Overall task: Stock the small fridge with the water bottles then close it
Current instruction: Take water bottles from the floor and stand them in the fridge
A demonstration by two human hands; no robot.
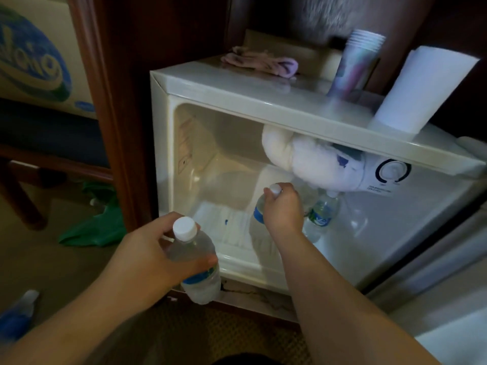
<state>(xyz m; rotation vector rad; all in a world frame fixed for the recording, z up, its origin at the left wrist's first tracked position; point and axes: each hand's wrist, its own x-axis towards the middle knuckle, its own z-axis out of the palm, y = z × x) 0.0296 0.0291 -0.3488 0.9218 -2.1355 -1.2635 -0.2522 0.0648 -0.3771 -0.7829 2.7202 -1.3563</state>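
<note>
1. Head view, progress: the small fridge [263,106] stands open. At least one green-labelled bottle [322,216] already stands inside at the right.
2. The right hand [283,208] pinches the neck of a blue-labelled bottle [259,219] and holds it upright on the fridge floor, near the middle.
3. The left hand [147,248] grips another water bottle [196,262] just outside the near lip, not yet in.
4. A further bottle [18,312] seems to lie on the floor at the near left, though it is blurred. Two or three bottles remain to place, and the closing is still to do.
5. Surface: the fridge floor is pale and ribbed; a frosted lump [311,162] hangs beside the thermostat dial [394,171].
6. Room: on the fridge top sit a pink cloth [263,61], stacked cups [355,64] and a paper roll [421,88]; a green cloth [97,227] lies on the carpet at the left.
</note>
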